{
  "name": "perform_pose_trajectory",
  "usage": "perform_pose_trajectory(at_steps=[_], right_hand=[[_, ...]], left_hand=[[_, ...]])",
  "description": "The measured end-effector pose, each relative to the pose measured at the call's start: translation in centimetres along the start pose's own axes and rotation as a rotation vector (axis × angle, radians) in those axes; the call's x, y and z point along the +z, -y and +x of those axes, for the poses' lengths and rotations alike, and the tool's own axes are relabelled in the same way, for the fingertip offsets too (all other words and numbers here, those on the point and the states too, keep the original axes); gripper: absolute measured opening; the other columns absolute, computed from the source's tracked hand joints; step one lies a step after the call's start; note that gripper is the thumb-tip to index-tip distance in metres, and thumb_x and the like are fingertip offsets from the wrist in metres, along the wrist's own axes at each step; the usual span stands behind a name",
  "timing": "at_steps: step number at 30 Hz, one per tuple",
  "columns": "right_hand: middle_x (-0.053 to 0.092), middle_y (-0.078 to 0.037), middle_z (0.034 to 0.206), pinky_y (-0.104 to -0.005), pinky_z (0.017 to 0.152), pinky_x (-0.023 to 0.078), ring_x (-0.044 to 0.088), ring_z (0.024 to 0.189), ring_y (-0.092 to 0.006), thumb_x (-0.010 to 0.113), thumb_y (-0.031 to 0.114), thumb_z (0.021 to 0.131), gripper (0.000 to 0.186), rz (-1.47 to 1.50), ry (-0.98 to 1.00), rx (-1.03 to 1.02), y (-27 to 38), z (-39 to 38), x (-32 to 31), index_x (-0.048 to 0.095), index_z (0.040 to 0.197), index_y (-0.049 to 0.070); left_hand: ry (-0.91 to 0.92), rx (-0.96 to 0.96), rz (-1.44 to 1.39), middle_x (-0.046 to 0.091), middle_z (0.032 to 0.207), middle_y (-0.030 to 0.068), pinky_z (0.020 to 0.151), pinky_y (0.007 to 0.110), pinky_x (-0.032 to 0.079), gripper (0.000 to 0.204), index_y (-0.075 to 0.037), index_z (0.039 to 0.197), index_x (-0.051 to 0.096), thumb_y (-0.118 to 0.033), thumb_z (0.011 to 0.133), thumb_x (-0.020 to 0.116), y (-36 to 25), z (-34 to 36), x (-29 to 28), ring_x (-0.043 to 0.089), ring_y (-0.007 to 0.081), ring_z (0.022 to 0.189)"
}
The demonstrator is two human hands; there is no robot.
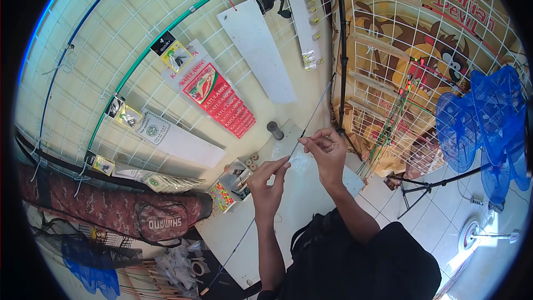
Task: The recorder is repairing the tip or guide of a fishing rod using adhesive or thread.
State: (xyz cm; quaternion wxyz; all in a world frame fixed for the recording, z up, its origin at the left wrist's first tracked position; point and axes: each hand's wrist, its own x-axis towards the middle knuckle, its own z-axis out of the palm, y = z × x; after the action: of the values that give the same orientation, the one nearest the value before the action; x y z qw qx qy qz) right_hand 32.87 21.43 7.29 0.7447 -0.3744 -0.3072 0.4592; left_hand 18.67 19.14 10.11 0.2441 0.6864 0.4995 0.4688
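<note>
Working the slender dark rod (pixel 296 149) is what looks to be the step in hand, and the head view is showing it running aslant between the two hands, above the white table (pixel 305 203). Its lower end is reaching toward the lower left, its upper end toward the wall mesh. The left hand (pixel 268 180) is pinching it lightly, thumb and forefinger tips closing on the shaft. Just above, the right hand (pixel 326 150) is bringing thumb and forefinger together at a darker stretch; whether a fine thread is passing there, I cannot tell. Nearby on the left, a compartment tray (pixel 221 197) is holding bright beads. The next move is probably calling for a steady left pinch and delicate right-hand fingertip work.
</note>
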Motion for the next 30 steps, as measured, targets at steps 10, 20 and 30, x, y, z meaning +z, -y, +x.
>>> perform_pose_trajectory(at_steps=[10,20,30], right_hand=[[0.067,-0.005,0.074,-0.0195,0.059,0.043,0.057,0.064,-0.0064,0.075,0.006,0.08,0.019,0.003,-0.041,0.001,-0.3,-0.1,0.2,0.061,0.091,0.0],[0.068,-0.005,0.076,-0.0191,0.06,0.044,0.058,0.065,-0.006,0.075,0.006,0.08,0.019,0.058,-0.05,0.019,-0.3,-0.4,0.0,0.061,0.091,0.001],[0.069,-0.006,0.081,-0.0197,0.065,0.047,0.06,0.069,-0.0057,0.073,0.001,0.081,0.02,0.046,-0.03,0.017,-0.2,-0.6,-0.1,0.063,0.099,-0.002]], left_hand=[[0.002,0.008,0.019,0.068,0.076,0.0075,0.057,0.025,0.045,0.019,-0.005,0.099,0.073,-0.001,0.082,0.069,0.2,-0.1,0.1,0.058,0.0108,0.06],[0.016,-0.083,-0.131,0.068,0.079,0.0069,0.057,0.025,0.044,0.012,-0.001,0.098,0.07,-0.006,0.087,0.067,1.8,-0.8,0.7,0.057,0.0081,0.06],[0.063,-0.161,-0.18,0.07,0.08,0.0084,0.063,0.023,0.049,0.013,0.001,0.099,0.069,-0.006,0.088,0.065,1.0,-0.8,0.5,0.066,0.0108,0.07]])
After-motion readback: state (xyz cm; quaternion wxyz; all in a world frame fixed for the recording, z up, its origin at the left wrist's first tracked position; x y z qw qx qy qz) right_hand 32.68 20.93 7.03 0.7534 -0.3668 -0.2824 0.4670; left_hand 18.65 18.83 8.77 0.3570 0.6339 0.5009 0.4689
